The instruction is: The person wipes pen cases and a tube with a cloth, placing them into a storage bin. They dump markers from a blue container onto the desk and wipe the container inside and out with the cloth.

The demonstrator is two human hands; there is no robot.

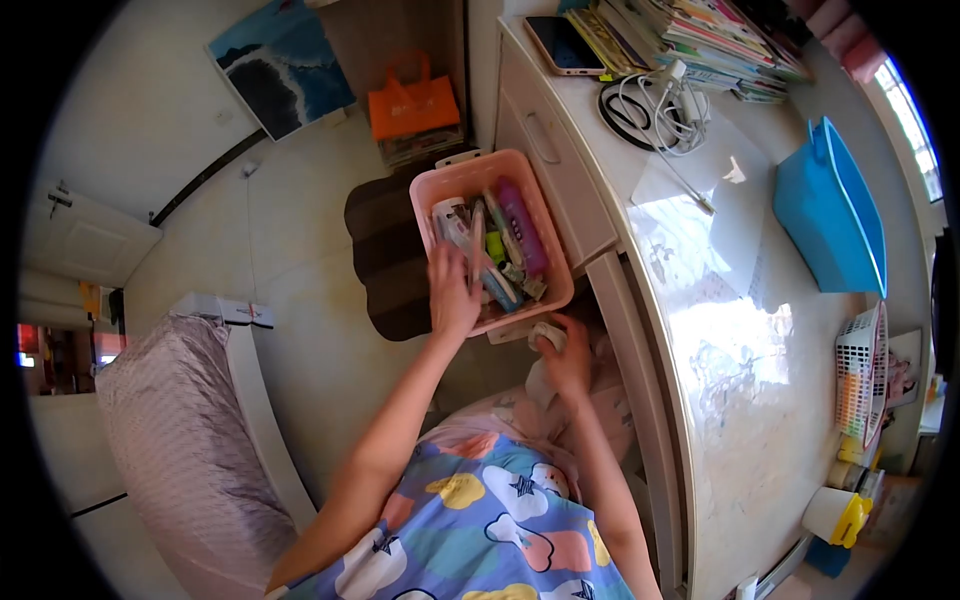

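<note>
Pink basket point(420, 205) stood beside the drawer front point(550, 150) of a pale bench, over a brown mat point(372, 245) with a wavy edge; what bore its weight could not be made out. Contents jumbled: a purple bottle point(521, 228) along the right wall, a white tube point(450, 213) at upper left, a bright green item point(495, 245) near the middle, slim long pieces between.

Left hand point(456, 290) reached over the basket's near left side, fingers loosely extended among the contents. Whether it gripped anything: could not tell.

Right hand point(567, 358) was outside, just beside the near rim, fingers and thumb curled narrow around a small white object point(545, 337); its nature was unclear.

Bench top point(740, 430), to the right, was glossy with window glare. On it: a phone point(563, 45) by the far corner, stacked books point(680, 40), a coiled white cable point(685, 125), a tall blue bin point(830, 225) near the wall. Further down that side, a white lattice basket point(860, 365). Orange bag point(412, 108) sat well apart, beyond the mat.
</note>
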